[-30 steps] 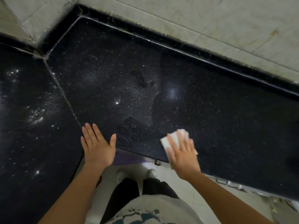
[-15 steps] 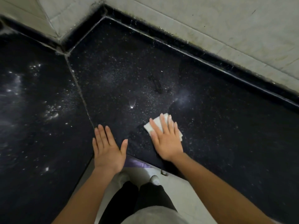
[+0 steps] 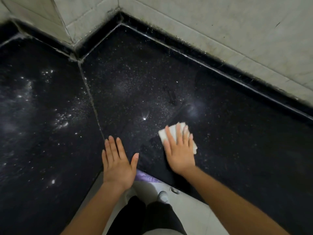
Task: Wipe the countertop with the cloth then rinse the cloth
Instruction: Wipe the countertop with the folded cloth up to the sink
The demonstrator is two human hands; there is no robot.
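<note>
Wiping step in hand; rinse not begun. Right hand [image 3: 179, 150] flat, fingers straight, pressing the white cloth [image 3: 179, 127] onto the black desk [image 3: 237, 133], near its front edge. Left hand [image 3: 118, 163] released, palm down at the near corner, grasping nothing. White specks [image 3: 61, 119] lie left and far. Next, by my reading: sweep the cloth leftward over them under even pressure

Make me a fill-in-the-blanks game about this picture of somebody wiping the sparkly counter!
1. The right hand presses a ____ cloth flat on the countertop.
2. The left hand rests flat on the countertop and holds ____.
3. The countertop's colour is ____, with tiny sparkles.
4. The wall behind the countertop is covered in pale ____.

Missing words: white; nothing; black; tiles.
</note>
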